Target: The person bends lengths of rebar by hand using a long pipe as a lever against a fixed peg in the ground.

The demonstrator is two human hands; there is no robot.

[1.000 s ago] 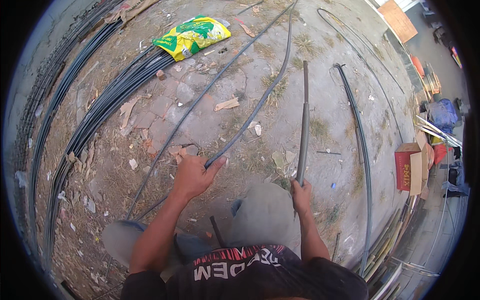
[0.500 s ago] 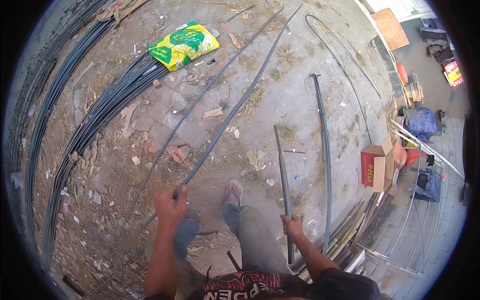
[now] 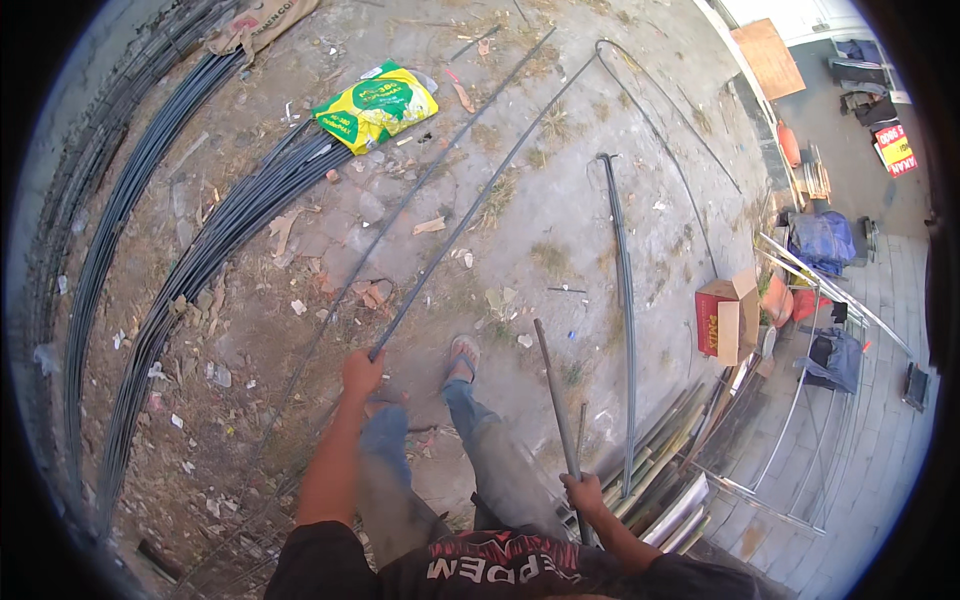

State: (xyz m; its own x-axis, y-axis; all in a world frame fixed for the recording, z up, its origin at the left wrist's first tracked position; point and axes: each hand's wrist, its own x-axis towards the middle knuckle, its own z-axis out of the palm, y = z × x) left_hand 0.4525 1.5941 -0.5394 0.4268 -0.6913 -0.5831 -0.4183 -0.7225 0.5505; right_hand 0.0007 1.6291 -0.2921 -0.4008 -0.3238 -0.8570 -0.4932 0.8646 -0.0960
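My left hand is closed around a long dark steel bar, which slants away over the ground toward the far right. At its far end the bar meets, or passes by, a bent bar lying on the dirt; I cannot tell if they touch. Low on my right side, my right hand grips a dark metal rod that points forward and slightly left. Between my two hands, my sandalled foot stands on the ground. A thinner bar lies left of the held one.
Bundles of steel bars curve along the left, one partly under a yellow-green bag. More bars lie on the right, near a red cardboard box and long strips. Rubble litters the dirt.
The far end of the steel bar has come nearer in the view. My left hand has shifted slightly forward. My right hand and the metal rod have moved lower, toward my body.
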